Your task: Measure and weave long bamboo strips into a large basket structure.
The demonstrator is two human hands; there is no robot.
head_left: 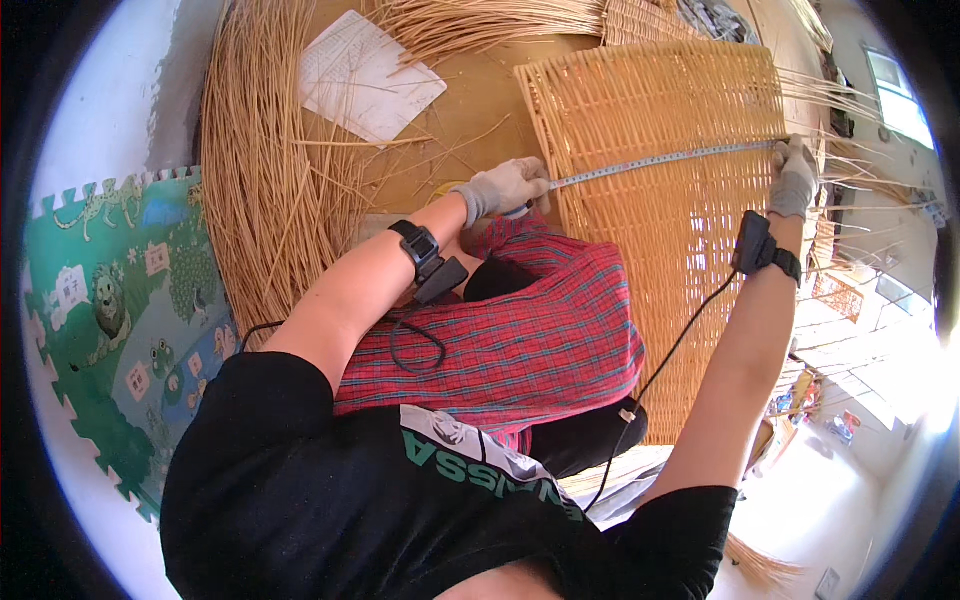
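Note:
A woven wicker panel lies in front of me, its weave running between the left and right edges. Across its upper part a pale measuring tape is stretched nearly straight, slightly rising to the right. My left hand, in a light work glove, grips the tape just beyond the panel's left edge; the tape's case is not plainly visible. At the panel's right edge my gloved right hand pinches the other end, its fingertips partly hidden. A red plaid cloth covers my lap beside the panel.
Long loose wicker rods are heaped at the left, with another bundle at the far side. A white sheet lies among them. Rod ends stick out past the panel's right edge. A green picture mat stands against the left wall.

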